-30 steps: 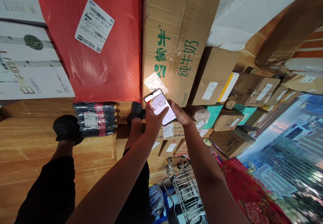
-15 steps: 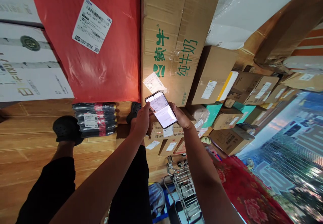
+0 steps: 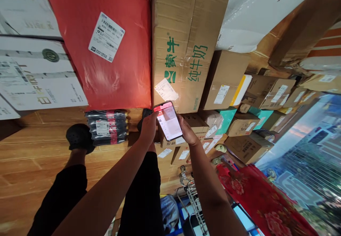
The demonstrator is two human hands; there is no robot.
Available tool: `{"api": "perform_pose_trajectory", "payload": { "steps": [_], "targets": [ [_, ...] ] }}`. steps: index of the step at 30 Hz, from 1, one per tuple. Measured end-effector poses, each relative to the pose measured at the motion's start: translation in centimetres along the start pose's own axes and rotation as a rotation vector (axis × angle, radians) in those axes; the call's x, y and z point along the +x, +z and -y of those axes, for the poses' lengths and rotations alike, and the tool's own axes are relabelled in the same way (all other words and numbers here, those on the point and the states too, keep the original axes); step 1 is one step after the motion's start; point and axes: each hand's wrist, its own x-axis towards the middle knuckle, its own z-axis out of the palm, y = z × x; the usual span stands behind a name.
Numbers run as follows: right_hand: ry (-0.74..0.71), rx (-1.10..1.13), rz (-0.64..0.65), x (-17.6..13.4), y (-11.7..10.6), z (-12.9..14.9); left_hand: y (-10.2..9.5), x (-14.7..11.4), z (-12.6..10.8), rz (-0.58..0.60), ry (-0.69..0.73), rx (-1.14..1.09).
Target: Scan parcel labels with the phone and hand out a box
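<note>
Two-handed grip [image 3: 148, 127] [image 3: 188, 133] on phone [image 3: 169, 121], boxes [image 3: 183, 19] around

Green characters reading "蒙牛" and "纯牛奶" mark a long carton [image 3: 195, 19] at far center; at left, a label [image 3: 106, 36] on a red parcel [image 3: 130, 72] carries a number ending "00-155"; "挤压" shows on a nearer box [image 3: 170, 144]. Text on the phone [image 3: 168, 121] is too small to read.

Wood-toned floor [image 3: 39, 182], wide window [image 3: 306, 147]

Take the red floral cloth [image 3: 263, 200] as your landmark. Just to its right you see the window, with large pale lettering [image 3: 297, 190] on the glass and blue and pinkish sky tones above that. Well to the cloth's left, your floor runs in yellowish-brown, plank-like strips with thin seams. Between cloth and planks you have a metal wire frame [image 3: 195, 198], partly hidden. The light looks cool by the window, warmer across the floor.
</note>
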Motion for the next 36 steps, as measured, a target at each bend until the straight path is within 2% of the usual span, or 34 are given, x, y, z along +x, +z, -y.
{"api": "perform_pose_trajectory", "payload": {
  "steps": [8,11,13,17,19,22,25,28,30,33,36],
  "targets": [
    [0.009,0.121,-0.068,-4.6,3.9,-0.8,-2.2,-4.8,-2.3,0.031,0.043,0.204],
    [-0.016,0.143,-0.090,-6.5,5.4,-0.6,-2.9,-7.0,-2.4,0.056,-0.005,0.120],
    [-0.035,0.145,-0.103,-7.8,6.4,-0.6,-3.6,-8.7,-2.0,0.115,-0.091,0.009],
    [-0.077,0.139,-0.152,-10.0,8.4,-1.0,-5.5,-12.3,-1.1,0.346,-0.248,-0.153],
    [-0.080,0.136,-0.193,-10.9,9.3,-1.3,-6.6,-13.9,-0.9,0.446,-0.323,-0.192],
    [-0.071,0.127,-0.216,-12.0,10.3,-1.4,-8.2,-15.1,-0.6,0.536,-0.398,-0.165],
    [-0.131,0.042,-0.223,-13.1,11.0,-1.0,-9.4,-15.4,-0.1,0.632,-0.351,-0.098],
    [-0.195,-0.024,-0.239,-14.4,11.3,-0.2,-9.9,-15.9,0.0,0.724,-0.177,-0.018],
    [-0.193,0.019,-0.234,-15.7,11.8,0.4,-10.0,-16.9,-0.5,0.744,-0.090,0.030],
    [-0.177,0.124,-0.217,-18.3,13.1,1.8,-10.3,-19.8,-2.4,0.776,-0.142,0.063],
    [-0.180,0.263,-0.171,-22.0,15.5,4.0,-11.1,-24.2,-5.0,0.797,-0.185,0.132]
  ]
}}
